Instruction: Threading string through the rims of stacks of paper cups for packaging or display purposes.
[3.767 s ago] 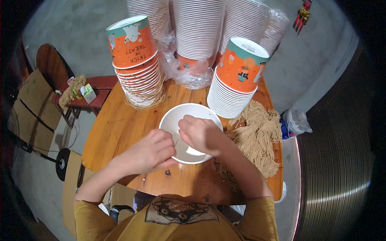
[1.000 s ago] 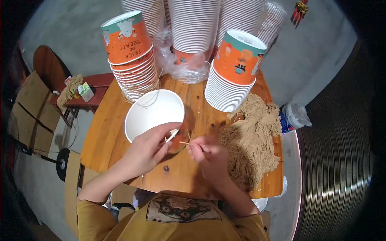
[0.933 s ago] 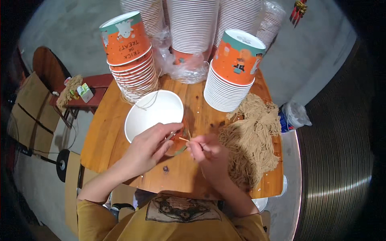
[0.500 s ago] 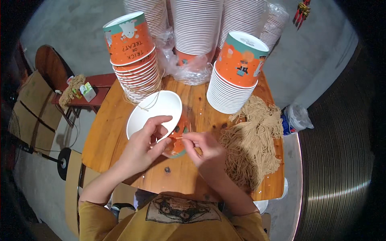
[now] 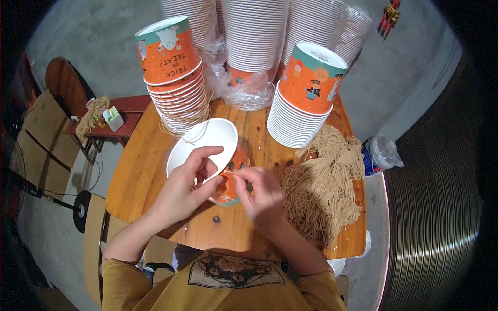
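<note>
A paper bucket (image 5: 207, 136) with a white inside and an orange printed wall lies tilted on the table in front of me, its mouth facing up and to the left. My left hand (image 5: 188, 181) grips it at the rim, index finger over the white inside and thumb by the orange wall. My right hand (image 5: 263, 194) pinches a thin tan cord at the outside of that wall; most of the strand is hidden by the fingers. Just right of this hand lies a heap of cut tan cords (image 5: 327, 192).
Upside-down stacks of orange buckets stand at the left (image 5: 179, 93) and right (image 5: 303, 98), the left one draped with cord. Behind them rise tall wrapped bucket stacks (image 5: 257, 31) and crumpled clear plastic (image 5: 246, 93). A red bench (image 5: 132, 111) is off left.
The bucket has shifted slightly right and its rim has turned a little. My right hand has moved slightly up and to the left, still pinched at the wall.
</note>
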